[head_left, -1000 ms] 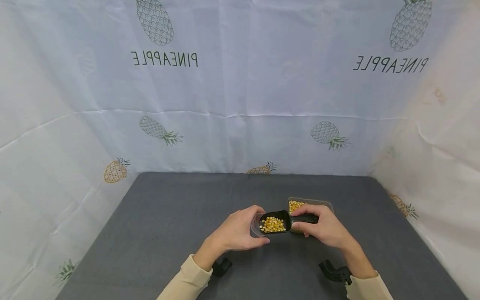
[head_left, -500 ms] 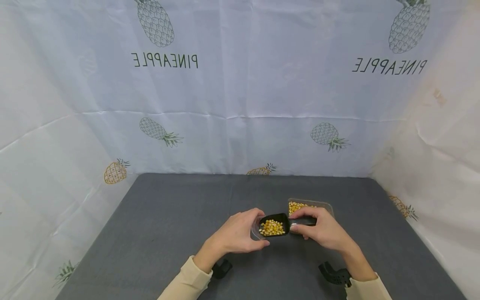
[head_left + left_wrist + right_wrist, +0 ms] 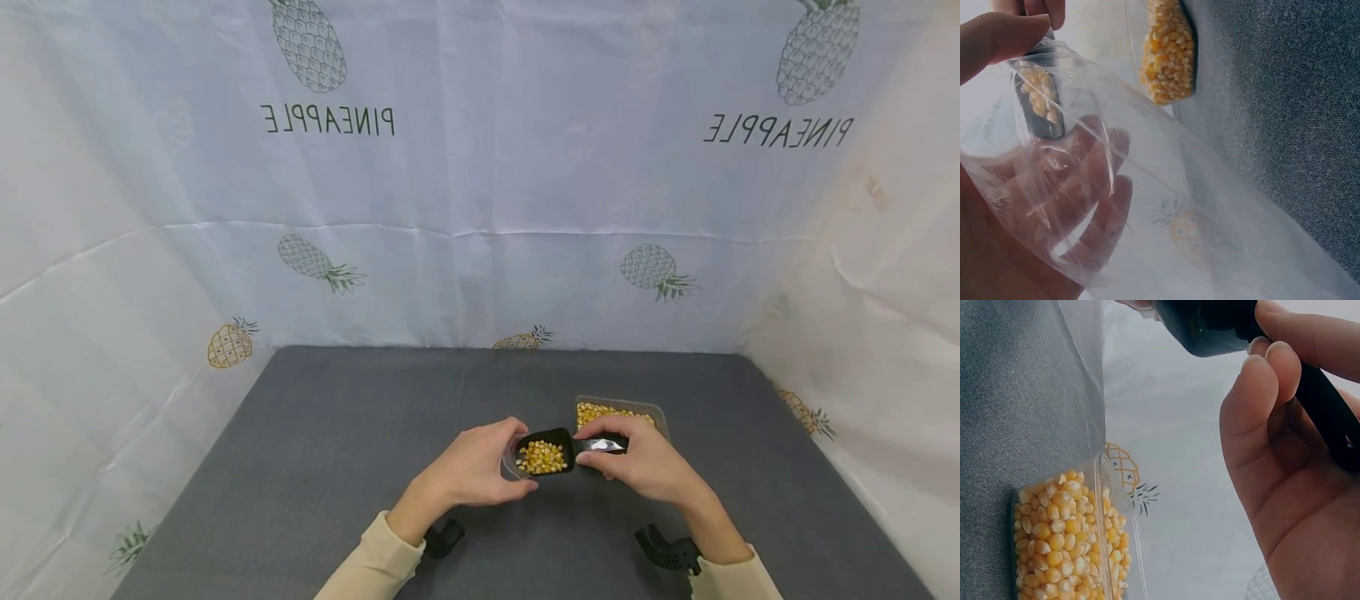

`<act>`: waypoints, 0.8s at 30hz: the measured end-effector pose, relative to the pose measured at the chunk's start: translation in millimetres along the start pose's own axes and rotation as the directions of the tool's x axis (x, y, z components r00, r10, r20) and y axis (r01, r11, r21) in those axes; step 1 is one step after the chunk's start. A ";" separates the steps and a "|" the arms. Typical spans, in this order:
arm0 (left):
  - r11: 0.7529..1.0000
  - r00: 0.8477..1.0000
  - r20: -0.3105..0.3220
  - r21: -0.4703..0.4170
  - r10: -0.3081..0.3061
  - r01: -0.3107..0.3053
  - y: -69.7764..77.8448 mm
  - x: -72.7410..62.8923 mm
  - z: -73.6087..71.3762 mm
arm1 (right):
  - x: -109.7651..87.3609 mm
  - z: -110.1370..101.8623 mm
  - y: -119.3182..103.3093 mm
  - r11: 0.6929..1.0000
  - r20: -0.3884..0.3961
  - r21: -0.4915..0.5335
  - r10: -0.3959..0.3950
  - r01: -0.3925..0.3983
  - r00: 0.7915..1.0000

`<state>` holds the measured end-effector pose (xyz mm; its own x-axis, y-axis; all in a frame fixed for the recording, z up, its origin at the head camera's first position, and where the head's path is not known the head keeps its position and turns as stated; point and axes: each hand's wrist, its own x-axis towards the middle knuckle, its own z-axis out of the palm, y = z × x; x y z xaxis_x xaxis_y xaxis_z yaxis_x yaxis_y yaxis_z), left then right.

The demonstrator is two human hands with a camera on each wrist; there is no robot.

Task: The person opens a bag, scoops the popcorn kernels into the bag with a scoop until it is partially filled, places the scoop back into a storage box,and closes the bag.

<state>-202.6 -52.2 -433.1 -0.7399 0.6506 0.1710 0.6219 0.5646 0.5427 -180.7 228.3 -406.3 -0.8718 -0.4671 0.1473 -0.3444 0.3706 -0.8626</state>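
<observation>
My left hand (image 3: 476,462) curls round the mouth of a clear plastic bag (image 3: 1154,181) and holds it spread, its fingers showing through the film in the left wrist view. A black scoop (image 3: 559,435) reaches into that mouth, with yellow corn kernels (image 3: 542,457) lying in its bowl. My right hand (image 3: 637,458) pinches the scoop's handle (image 3: 1329,412) between thumb and fingers. In the left wrist view, the scoop's tip sits inside the bag, behind the film. The lower part of the bag is hidden by the left hand in the head view.
A clear plastic container (image 3: 1138,550) full of corn kernels stands on the dark grey table (image 3: 360,433), just beyond the right hand, which partly covers it in the head view. White cloth (image 3: 480,167) printed with pineapples surrounds the table at the back and sides.
The right hand has moved the scoop slightly left and toward the person, bringing it further into the bag's mouth. The left hand stays almost in place. More of the container shows.
</observation>
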 end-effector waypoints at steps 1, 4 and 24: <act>1.000 1.000 0.002 0.001 -0.002 0.002 0.3 -0.1 -0.1 | 0.0 0.0 -0.4 1.000 0.002 -0.004 0.002 -0.002 1.000; 1.000 1.000 0.005 0.005 -0.003 0.003 1.1 -0.5 -0.4 | -0.1 -0.1 -1.3 1.000 0.003 -0.020 0.003 -0.003 1.000; 1.000 1.000 -0.006 -0.008 0.006 -0.006 0.5 -1.3 0.1 | 0.2 0.5 -4.4 0.999 -0.004 -0.045 -0.003 0.003 1.000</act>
<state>-201.3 -52.7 -433.1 -0.7375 0.6512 0.1790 0.6244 0.5565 0.5481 -179.2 226.2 -402.8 -0.8720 -0.4653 0.1519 -0.3623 0.4049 -0.8395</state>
